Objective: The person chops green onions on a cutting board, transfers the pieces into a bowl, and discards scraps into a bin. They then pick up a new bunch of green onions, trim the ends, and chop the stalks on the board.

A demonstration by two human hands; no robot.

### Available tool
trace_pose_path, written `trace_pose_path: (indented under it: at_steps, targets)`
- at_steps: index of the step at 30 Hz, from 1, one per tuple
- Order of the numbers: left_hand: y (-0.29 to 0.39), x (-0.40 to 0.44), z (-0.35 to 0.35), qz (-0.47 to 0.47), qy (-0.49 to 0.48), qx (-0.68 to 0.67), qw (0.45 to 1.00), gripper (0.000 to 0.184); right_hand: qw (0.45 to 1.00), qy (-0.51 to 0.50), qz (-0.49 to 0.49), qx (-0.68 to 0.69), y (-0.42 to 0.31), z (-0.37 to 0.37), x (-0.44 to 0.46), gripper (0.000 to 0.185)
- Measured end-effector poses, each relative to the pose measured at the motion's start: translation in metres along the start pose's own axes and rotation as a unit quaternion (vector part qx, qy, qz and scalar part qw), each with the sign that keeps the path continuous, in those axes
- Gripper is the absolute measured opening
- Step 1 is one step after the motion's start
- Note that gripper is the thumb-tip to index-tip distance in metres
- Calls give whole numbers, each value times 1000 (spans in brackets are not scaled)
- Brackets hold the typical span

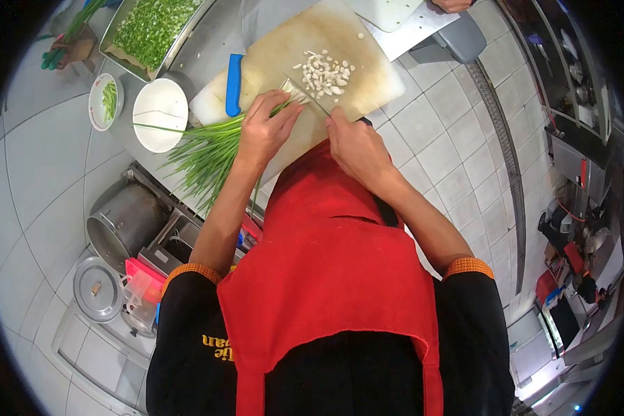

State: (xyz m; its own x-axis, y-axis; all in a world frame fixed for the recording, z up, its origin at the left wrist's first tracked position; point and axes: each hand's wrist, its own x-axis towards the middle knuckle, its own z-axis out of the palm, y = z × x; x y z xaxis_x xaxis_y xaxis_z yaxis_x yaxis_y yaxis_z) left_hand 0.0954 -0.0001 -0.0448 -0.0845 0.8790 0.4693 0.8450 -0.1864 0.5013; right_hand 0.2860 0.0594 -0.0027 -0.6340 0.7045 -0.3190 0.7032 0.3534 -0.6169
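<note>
A bunch of spring onions [204, 156] lies across the left edge of a worn cutting board [277, 45], green tops hanging toward the lower left. My left hand [265, 128] is closed around the bunch near its white root ends. My right hand [359, 147] grips a knife [312, 98], its blade slanting over the board beside the white ends; its handle is mostly hidden by my fingers. Cut white pieces [326, 75] are scattered on the board beyond the blade. A blue handle [234, 84] rests at the board's left side.
To the left stand a white bowl [161, 114], a smaller bowl [98, 114] with green slices, and a metal tray [165, 68] of chopped greens. A large pot [121, 222] sits lower left. Another person's hand [453, 4] shows at the top, near a grey bin [457, 41].
</note>
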Motion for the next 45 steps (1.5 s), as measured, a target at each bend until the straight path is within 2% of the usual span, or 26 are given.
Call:
trace_pose_path:
  at_steps: [8,17,20,27,29,32,38,45]
  targets:
    - [1,-1,3,-10,21,6,1000,17,999,20,-26,-10,-4,-6,-5,18]
    - [2,1,4,-18,28,-8,999,16,998,-15,-14,-55,-6,-9,-2,12]
    - [4,2,3,-52,18,-4,998,14,998,-33,-3,-59,-9,-14,-3,11]
    - [-1,2,5,-42,13,-34,998,17,995,-51,19,-79,-11,-18,-4,9]
    - [-2,2,4,-46,11,-37,998,17,995,-44,2,-87,-7,-14,-1,15]
    - [-4,3,5,-44,16,-50,998,14,994,-50,1,-94,-11,-14,9,9]
    - [-2,1,5,-43,5,-36,998,13,996,-32,4,-83,-6,2,18,11]
    - [-3,3,7,-32,15,-32,999,14,994,-62,77,-41,26,14,-38,14]
